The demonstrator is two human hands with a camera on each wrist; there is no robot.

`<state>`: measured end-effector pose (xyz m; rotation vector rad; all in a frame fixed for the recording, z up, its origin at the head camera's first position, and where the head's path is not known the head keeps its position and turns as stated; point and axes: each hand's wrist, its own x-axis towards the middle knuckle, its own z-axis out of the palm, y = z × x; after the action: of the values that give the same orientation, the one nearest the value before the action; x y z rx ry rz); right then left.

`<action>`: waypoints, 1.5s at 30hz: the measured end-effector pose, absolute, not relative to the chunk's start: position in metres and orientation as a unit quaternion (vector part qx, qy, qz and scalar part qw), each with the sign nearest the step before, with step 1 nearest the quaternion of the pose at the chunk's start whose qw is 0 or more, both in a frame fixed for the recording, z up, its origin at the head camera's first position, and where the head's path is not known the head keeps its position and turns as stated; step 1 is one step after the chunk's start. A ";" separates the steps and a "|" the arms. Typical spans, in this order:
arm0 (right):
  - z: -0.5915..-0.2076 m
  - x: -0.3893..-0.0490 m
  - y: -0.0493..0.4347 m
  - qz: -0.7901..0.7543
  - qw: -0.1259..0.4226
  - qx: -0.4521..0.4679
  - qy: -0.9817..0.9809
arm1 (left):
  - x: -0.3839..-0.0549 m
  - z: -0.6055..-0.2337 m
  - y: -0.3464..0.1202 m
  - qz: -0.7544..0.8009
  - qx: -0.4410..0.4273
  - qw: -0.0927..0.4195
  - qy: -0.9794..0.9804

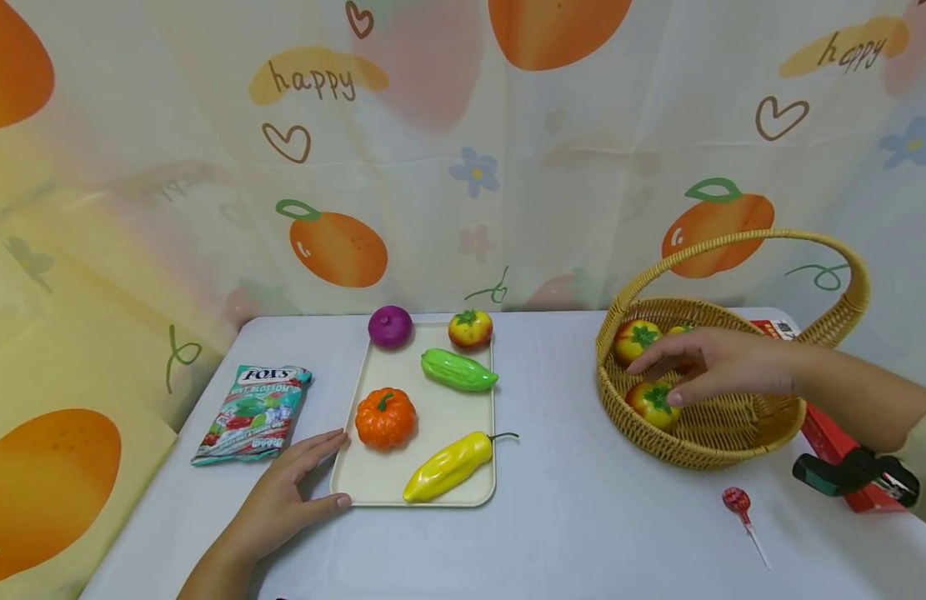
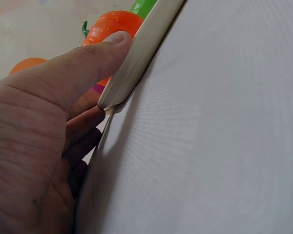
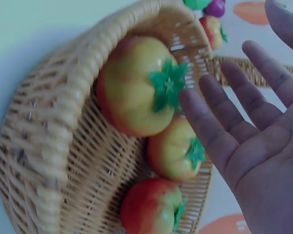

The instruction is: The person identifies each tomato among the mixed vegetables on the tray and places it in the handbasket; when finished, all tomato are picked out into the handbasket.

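My left hand (image 1: 286, 492) lies at the near left corner of a cream tray (image 1: 432, 417), fingers and thumb touching its edge. In the left wrist view the thumb (image 2: 95, 58) lies against the rim beside an orange toy pumpkin (image 1: 386, 418). The tray also bears a purple toy onion (image 1: 391, 327), a red-yellow toy tomato (image 1: 470, 329), a green toy vegetable (image 1: 458, 371) and a yellow toy pepper (image 1: 449, 468). Over a wicker basket (image 1: 703, 457), my right hand (image 1: 721, 367) is spread, holding nothing. Three toy tomatoes (image 3: 136, 87) with green leafy tops lie inside it.
A candy bag (image 1: 254, 414) lies left of the tray. Near the basket's front right is a lollipop (image 1: 738, 504); a red box (image 1: 830, 433) lies beyond it, partly behind the basket and right arm. A printed cloth (image 1: 553, 200) hangs behind the table.
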<state>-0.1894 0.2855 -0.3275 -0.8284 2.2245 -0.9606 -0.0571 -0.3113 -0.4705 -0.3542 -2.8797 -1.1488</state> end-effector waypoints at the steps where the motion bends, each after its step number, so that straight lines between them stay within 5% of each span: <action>1: -0.327 -0.188 0.284 -0.363 0.287 -0.314 0.829 | -0.057 -0.470 -0.311 -0.370 -0.112 0.009 -0.922; 13: -0.329 -0.172 0.257 -0.442 0.325 -0.346 0.761 | -0.058 -0.472 -0.312 -0.362 -0.106 0.007 -0.926; 27: -0.343 -0.171 0.218 -0.448 0.291 -0.354 0.768 | -0.057 -0.474 -0.311 -0.366 -0.109 0.012 -0.924; 45: -0.365 -0.174 0.169 -0.470 0.238 -0.254 0.811 | -0.058 -0.472 -0.312 -0.374 -0.104 0.004 -0.922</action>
<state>-0.1744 0.1687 -0.3647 -0.6972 2.2213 -1.2891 -0.0577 -0.3117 -0.4724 -0.3251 -2.8891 -1.1710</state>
